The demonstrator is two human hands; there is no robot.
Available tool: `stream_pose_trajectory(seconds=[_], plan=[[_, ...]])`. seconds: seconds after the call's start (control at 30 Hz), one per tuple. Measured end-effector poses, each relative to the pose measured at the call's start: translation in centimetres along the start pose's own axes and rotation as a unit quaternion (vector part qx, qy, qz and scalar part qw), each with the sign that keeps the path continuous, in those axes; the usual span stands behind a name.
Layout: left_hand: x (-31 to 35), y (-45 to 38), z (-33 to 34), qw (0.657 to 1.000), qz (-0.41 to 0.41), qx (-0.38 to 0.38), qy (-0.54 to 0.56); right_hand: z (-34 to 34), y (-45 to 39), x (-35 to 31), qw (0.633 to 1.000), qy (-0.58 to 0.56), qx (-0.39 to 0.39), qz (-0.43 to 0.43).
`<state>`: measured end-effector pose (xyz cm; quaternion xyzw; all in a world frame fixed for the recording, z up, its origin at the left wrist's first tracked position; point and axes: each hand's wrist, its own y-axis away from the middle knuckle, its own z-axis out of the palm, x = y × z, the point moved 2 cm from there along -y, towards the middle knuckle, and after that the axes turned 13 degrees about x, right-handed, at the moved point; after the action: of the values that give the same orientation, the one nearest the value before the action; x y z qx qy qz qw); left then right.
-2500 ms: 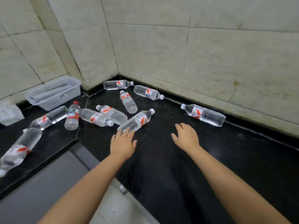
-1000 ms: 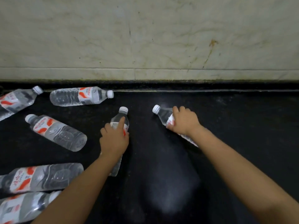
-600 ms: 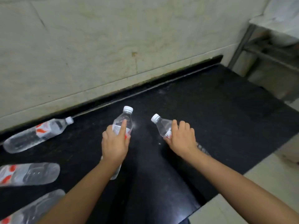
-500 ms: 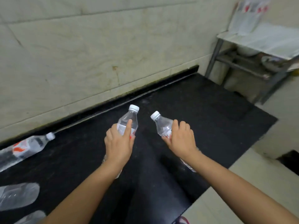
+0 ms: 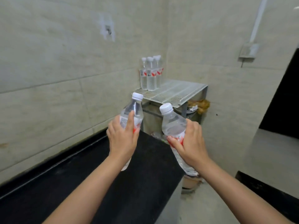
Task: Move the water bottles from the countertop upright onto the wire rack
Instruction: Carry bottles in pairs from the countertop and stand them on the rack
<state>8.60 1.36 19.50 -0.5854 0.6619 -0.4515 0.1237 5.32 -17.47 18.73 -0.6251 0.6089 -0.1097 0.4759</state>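
My left hand (image 5: 123,139) grips a clear water bottle (image 5: 134,110) with a white cap and a red-and-white label, held nearly upright above the black countertop (image 5: 97,175). My right hand (image 5: 191,143) holds a second water bottle (image 5: 174,123), tilted with its cap to the upper left. Beyond both hands, the white wire rack (image 5: 174,92) stands in the corner of the room. Several bottles (image 5: 151,73) stand upright in a tight cluster at the rack's back left corner. Most of the rack's top is bare wire.
Tiled walls meet behind the rack. Brown and white clutter (image 5: 199,105) sits on a lower shelf under the rack. A hook (image 5: 108,29) is on the left wall, a wall box (image 5: 248,50) on the right wall. A dark doorway (image 5: 284,101) is at far right.
Both hands closed on bottles lying on the countertop and lifted them. The view swung right from the scattered bottles to the wire rack, which now sits straight ahead.
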Motion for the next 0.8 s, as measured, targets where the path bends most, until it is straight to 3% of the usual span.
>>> stream_pose_trajectory(seconds=[0.23, 0.53, 0.67, 0.8], plan=[[10.3, -6.7, 7.8, 0.997, 0.023, 0.077, 0.017, -3.0, -11.3, 10.5, 0.996, 0.006, 0.078, -0.046], [12.4, -15.4, 17.5, 0.983, 0.029, 0.18, -0.017, 1.0, -25.4, 19.4, 0.977, -0.106, 0.177, -0.046], [12.9, -21.2, 23.3, 0.979, 0.006, 0.201, -0.016, 6.4, -32.8, 22.0, 0.981, -0.091, 0.151, -0.087], [13.6, -26.5, 28.9, 0.984, -0.016, 0.176, -0.024, 11.7, -38.6, 24.6, 0.98, -0.095, 0.132, -0.112]])
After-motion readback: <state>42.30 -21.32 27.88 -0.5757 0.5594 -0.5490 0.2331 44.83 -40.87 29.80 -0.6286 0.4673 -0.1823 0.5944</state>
